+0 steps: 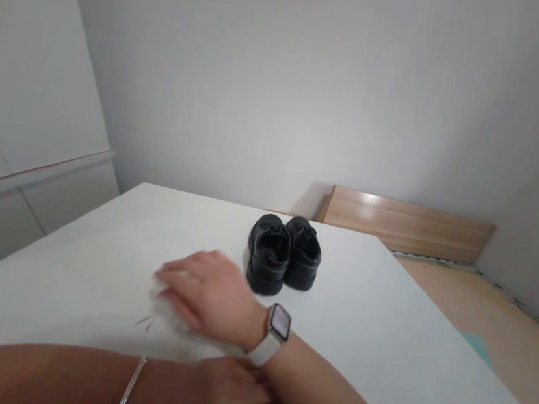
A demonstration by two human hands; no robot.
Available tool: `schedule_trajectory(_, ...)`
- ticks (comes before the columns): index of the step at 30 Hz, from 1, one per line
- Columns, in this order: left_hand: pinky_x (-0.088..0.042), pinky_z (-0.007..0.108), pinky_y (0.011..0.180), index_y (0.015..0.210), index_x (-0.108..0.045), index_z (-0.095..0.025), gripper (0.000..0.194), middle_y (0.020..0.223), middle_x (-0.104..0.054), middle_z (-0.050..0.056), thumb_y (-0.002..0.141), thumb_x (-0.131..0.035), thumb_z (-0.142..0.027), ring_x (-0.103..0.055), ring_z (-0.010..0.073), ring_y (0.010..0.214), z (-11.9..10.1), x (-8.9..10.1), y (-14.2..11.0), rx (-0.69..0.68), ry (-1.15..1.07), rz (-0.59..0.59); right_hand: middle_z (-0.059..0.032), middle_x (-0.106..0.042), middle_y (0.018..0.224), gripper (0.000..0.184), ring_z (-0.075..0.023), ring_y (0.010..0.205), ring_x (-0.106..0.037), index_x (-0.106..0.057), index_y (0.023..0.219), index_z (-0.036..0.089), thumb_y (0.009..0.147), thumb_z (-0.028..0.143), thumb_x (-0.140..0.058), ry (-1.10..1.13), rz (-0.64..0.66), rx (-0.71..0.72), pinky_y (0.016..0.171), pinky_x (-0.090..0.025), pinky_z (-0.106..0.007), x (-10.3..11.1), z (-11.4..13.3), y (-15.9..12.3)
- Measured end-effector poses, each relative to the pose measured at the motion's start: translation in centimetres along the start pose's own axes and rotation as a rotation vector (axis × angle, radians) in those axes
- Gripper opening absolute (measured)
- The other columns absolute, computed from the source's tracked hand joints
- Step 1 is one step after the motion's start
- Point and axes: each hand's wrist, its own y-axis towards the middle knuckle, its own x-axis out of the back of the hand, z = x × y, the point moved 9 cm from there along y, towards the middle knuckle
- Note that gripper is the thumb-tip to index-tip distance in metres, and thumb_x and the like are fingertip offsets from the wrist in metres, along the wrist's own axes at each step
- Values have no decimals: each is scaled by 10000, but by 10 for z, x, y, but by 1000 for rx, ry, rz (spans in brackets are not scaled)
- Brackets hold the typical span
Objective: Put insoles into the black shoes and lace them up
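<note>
My right hand (207,289), with a watch (280,321) on a pale strap at its wrist, is over the white table (341,342), fingers bent down and blurred by motion. A pale smear shows under its fingers, too blurred to name. Crossed below that wrist, my left hand (235,398) is low at the table's near side, fingers stretched and partly covered by the right forearm. A thin silver bangle (132,385) circles the left forearm. Small reddish-brown marks (144,322) show on the tabletop left of the right hand. Beyond the hands stand two black lace-up shoes (267,267), heels toward me.
A pale wall (282,99) rises behind the table. White panels (28,87) with a ledge are at the left. A wooden headboard (404,222) and a beige bed surface (455,287) lie past the table's right edge.
</note>
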Motion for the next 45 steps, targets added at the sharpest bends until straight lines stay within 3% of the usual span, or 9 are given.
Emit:
schedule_trajectory(4,-345,379,1237,1465,-432,3,608,1533,-450,233,969,-523,-337,-426,307,1447,-7,7,-3,-122,-74,77,-120,-693,1043,298,-255,997,-579,-665,985,147,1010,390,-494,-309,-186,-548,847,-390,-398,40,-97,-41)
schedule_trajectory(9,-533,342,965,989,-661,-171,133,993,-750,95,939,-548,-224,-689,211,982,19,55,-6,-76,-179,-308,-130,-723,849,553,-271,848,-645,-694,782,137,976,602,-467,-346,73,-773,857,-348,-441,20,-138,-74)
schedule_trajectory(14,-493,297,736,777,-604,-172,265,755,-647,50,995,-472,-244,-601,165,745,94,123,-33,279,-86,-692,-104,-743,786,453,-247,787,-670,-728,762,162,953,530,-545,-252,120,-737,905,-310,-464,4,-137,-69)
schedule_trajectory(17,-499,315,825,897,-647,-170,218,889,-675,60,983,-523,-329,-628,182,864,135,145,-49,485,-53,-770,-106,-744,789,392,-237,796,-672,-733,777,151,966,434,-537,-261,30,-712,911,-311,-444,5,-132,-61)
schedule_trajectory(20,-504,351,945,1088,-651,-177,234,1087,-678,81,957,-564,-350,-634,201,1015,155,154,-52,515,-63,-749,-109,-749,830,368,-224,817,-675,-740,814,140,987,345,-487,-253,-54,-640,871,-334,-406,1,-113,-47)
schedule_trajectory(24,-488,386,1018,1232,-639,-194,351,1251,-648,98,951,-560,-389,-607,224,1146,162,159,-46,467,-62,-598,-113,-757,874,288,-215,831,-680,-748,882,126,962,289,-525,-213,-88,-513,771,-364,-367,-14,-77,-27)
schedule_trajectory(30,-487,375,937,1131,-716,-226,305,1045,-695,54,877,-563,-296,-616,222,1000,162,159,-45,506,159,-305,-80,-743,786,376,-199,813,-668,-717,747,148,986,348,-508,-191,-231,-286,706,-386,-348,-19,-36,-12)
schedule_trajectory(37,-499,334,850,1041,-696,-202,248,983,-671,59,865,-525,-242,-599,216,939,138,156,-56,442,238,-341,-39,-680,731,416,-142,730,-588,-643,735,178,1030,381,-430,110,-458,-228,734,-438,-294,14,-36,-26)
schedule_trajectory(45,-525,276,764,980,-742,-260,232,983,-705,19,947,-571,-413,-646,204,894,126,160,-91,587,135,-655,-51,-638,954,83,-171,975,-565,-596,946,187,965,266,-580,351,-566,-394,894,-480,-307,11,-76,-40)
